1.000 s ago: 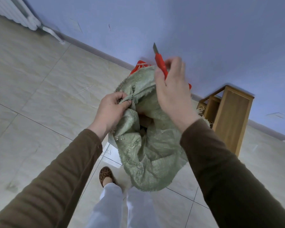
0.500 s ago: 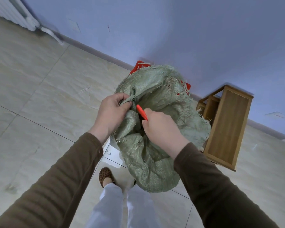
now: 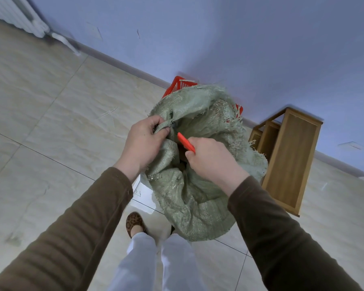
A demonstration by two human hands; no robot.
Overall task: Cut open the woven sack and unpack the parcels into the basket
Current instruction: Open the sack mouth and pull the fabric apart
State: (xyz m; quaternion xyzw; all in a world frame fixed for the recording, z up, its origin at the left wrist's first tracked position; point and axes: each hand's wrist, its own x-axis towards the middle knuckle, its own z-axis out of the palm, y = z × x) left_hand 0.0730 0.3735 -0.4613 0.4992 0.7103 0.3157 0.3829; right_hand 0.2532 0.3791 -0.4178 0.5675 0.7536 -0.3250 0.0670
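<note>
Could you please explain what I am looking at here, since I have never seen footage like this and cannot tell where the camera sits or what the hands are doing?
There is no machine here: a person wears one wide-angle camera on the head, so the picture looks forward and down over their own arms, which is why the room seems bent. The left hand pinches a fold at the mouth of a green woven sack that stands on the tiled floor. The right hand grips a red knife with its tip pointing into the sack's mouth, near that fold. Whether the blade touches the weave cannot be seen. Behind the sack, by the wall, a red basket peeks out, and a wooden stool stands to the right. No parcels are clearly visible yet.
</note>
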